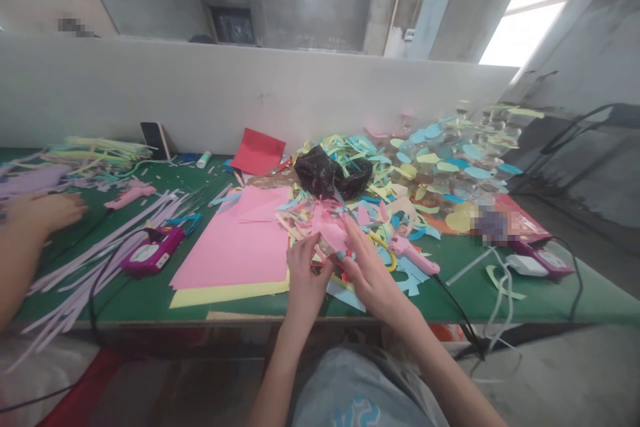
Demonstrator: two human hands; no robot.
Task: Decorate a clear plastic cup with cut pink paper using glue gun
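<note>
Near the table's front edge, my left hand (307, 270) pinches the lower left of a small pink paper piece (331, 227). On the piece's right side is my right hand (367, 270), its fingers closed around scissors whose blades (340, 200) point up and away by the paper. The scissors' handles are mostly hidden by the fingers. Paper scraps (300, 213) in pink, yellow and blue lie around and beneath both hands. Left of my left hand are stacked pink sheets (235, 247) over a yellow sheet (225, 295).
A black plastic bag (320, 170) sits behind the hands. Pink glue gun (415, 255) and cord lie right. Another person's hand (60, 213) is at far left, near paper strips (110, 247) and a purple box (153, 253). Bottles with paper pieces (470, 153) stand back right.
</note>
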